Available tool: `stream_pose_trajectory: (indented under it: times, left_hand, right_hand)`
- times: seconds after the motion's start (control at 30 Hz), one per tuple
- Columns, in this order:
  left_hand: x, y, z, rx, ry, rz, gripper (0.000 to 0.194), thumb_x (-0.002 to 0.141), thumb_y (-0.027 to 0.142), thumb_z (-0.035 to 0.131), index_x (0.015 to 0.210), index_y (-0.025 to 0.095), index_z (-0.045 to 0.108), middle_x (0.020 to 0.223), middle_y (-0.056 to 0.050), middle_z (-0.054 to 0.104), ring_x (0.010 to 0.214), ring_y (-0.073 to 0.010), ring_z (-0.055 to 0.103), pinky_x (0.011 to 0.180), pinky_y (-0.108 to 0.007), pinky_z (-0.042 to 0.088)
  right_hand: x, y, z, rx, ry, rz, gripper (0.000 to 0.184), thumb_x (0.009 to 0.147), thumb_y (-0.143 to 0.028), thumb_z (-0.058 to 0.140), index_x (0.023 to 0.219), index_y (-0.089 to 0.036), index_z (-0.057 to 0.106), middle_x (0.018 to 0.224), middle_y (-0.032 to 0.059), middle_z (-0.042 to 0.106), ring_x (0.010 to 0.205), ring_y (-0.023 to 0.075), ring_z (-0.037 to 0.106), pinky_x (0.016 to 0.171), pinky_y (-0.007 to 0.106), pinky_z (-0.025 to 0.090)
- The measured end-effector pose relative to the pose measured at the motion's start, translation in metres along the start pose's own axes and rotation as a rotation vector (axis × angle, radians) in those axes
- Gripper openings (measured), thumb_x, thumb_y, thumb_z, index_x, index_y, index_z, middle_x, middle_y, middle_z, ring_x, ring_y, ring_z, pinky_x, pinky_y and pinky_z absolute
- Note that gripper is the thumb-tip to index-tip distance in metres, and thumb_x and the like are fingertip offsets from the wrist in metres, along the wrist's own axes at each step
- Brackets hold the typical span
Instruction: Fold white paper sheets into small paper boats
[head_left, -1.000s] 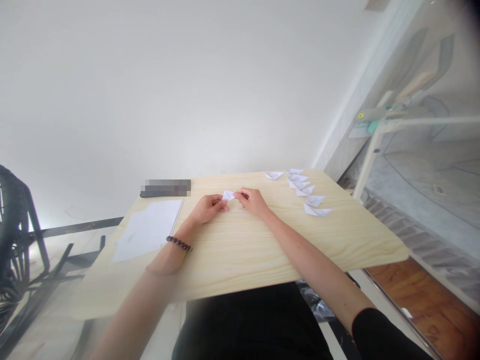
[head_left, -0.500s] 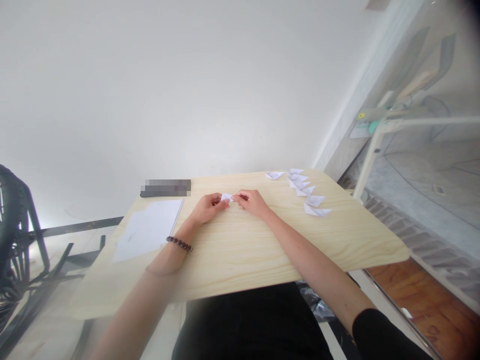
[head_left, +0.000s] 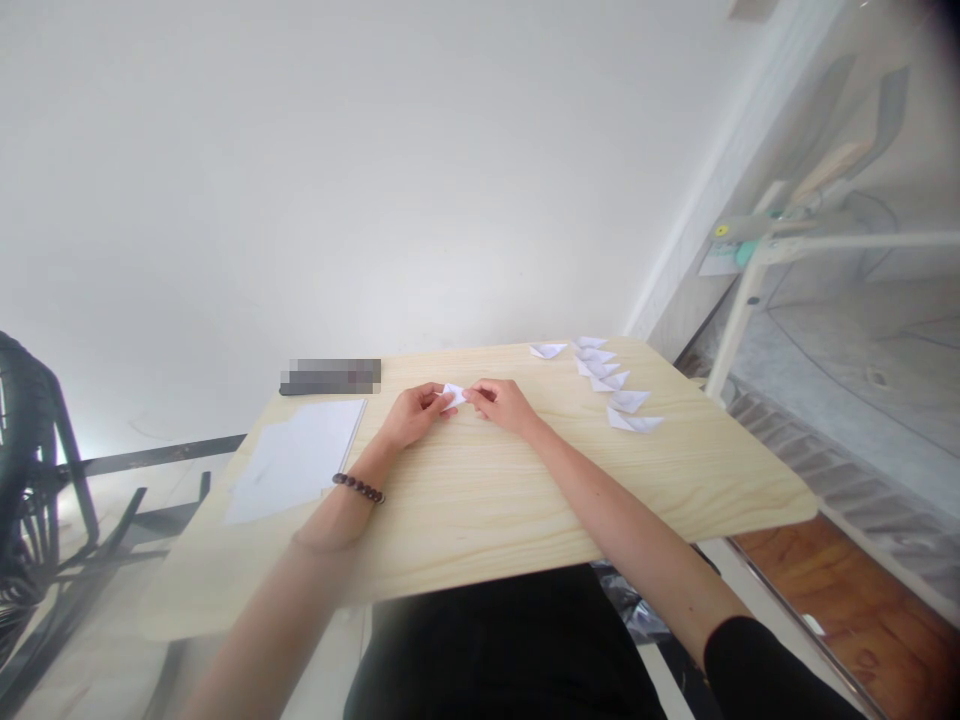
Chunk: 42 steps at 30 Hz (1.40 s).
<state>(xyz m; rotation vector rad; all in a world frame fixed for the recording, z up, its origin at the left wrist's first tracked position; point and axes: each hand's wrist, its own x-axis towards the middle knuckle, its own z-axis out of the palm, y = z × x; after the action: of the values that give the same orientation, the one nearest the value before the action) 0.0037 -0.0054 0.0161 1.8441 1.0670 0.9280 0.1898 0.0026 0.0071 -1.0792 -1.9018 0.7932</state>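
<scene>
A small piece of folded white paper [head_left: 454, 394] is held between my two hands, over the middle of the wooden table. My left hand [head_left: 414, 414] pinches its left side between thumb and fingers. With thumb and forefinger, my right hand [head_left: 498, 402] grips the right side. Fingers cover part of the paper, so its full shape is hidden. On the right part of the table several folded paper boats [head_left: 609, 381] stand in a slanting row, and one more paper boat [head_left: 548, 351] sits a little to their left.
White paper sheets [head_left: 300, 458] lie on the left of the light wooden table [head_left: 480, 520]. Behind them rests a dark oblong object [head_left: 330, 377], blurred out. A white wall rises at the back edge. A black chair [head_left: 45, 450] stands at far left, a white metal frame [head_left: 735, 330] at right.
The left fingers have shifted slightly on the folded paper, and its visible outline now looks more triangular. The paper boats and sheets stay where they were.
</scene>
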Motion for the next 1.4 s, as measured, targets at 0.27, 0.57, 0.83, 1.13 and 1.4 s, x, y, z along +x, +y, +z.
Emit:
stream_pose_trajectory:
  times: [0.27, 0.57, 0.83, 1.13, 1.4]
  left_hand:
    - [0.0015, -0.0011, -0.0052, 0.033, 0.101, -0.017, 0.034, 0.075, 0.046, 0.05, 0.083, 0.014, 0.059, 0.063, 0.001, 0.054, 0.054, -0.0087, 0.044, 0.05, -0.02, 0.034]
    - [0.0031, -0.007, -0.0039, -0.097, 0.057, -0.027, 0.034, 0.073, 0.046, 0.054, 0.082, 0.013, 0.055, 0.066, -0.002, 0.058, 0.056, -0.0097, 0.049, 0.054, -0.022, 0.04]
    - [0.0031, -0.0068, -0.0035, -0.126, 0.039, -0.04, 0.034, 0.071, 0.046, 0.056, 0.08, 0.013, 0.057, 0.065, -0.002, 0.059, 0.057, -0.0103, 0.05, 0.055, -0.022, 0.041]
    - [0.0033, -0.0076, -0.0037, -0.12, 0.038, -0.046, 0.034, 0.071, 0.046, 0.056, 0.079, 0.013, 0.057, 0.064, -0.003, 0.06, 0.056, -0.0104, 0.05, 0.055, -0.023, 0.041]
    - [0.0018, -0.0051, -0.0034, -0.096, 0.035, -0.035, 0.035, 0.071, 0.047, 0.055, 0.08, 0.013, 0.058, 0.065, -0.004, 0.06, 0.057, -0.0109, 0.051, 0.056, -0.023, 0.041]
  right_hand:
    - [-0.0007, 0.0021, -0.0007, 0.056, -0.038, 0.017, 0.032, 0.074, -0.046, 0.049, 0.073, -0.015, 0.057, 0.059, -0.0013, 0.054, 0.049, 0.0075, 0.05, 0.047, 0.018, 0.038]
    - [0.0003, 0.002, -0.0001, 0.043, -0.063, -0.045, 0.022, 0.075, -0.034, 0.049, 0.08, -0.016, 0.058, 0.065, -0.0017, 0.055, 0.049, 0.0053, 0.046, 0.049, 0.018, 0.037]
    - [-0.0005, -0.0016, -0.0025, 0.049, -0.082, -0.029, 0.019, 0.073, -0.032, 0.049, 0.076, -0.015, 0.057, 0.061, -0.0022, 0.052, 0.048, 0.0059, 0.046, 0.047, 0.018, 0.036]
    - [-0.0004, -0.0003, -0.002, 0.063, -0.086, -0.026, 0.019, 0.073, -0.032, 0.05, 0.078, -0.015, 0.058, 0.064, -0.0013, 0.054, 0.049, 0.0062, 0.047, 0.047, 0.018, 0.036]
    - [-0.0001, -0.0002, -0.0019, 0.048, -0.079, -0.034, 0.02, 0.072, -0.031, 0.049, 0.077, -0.014, 0.059, 0.063, -0.0013, 0.055, 0.049, 0.0061, 0.047, 0.049, 0.019, 0.037]
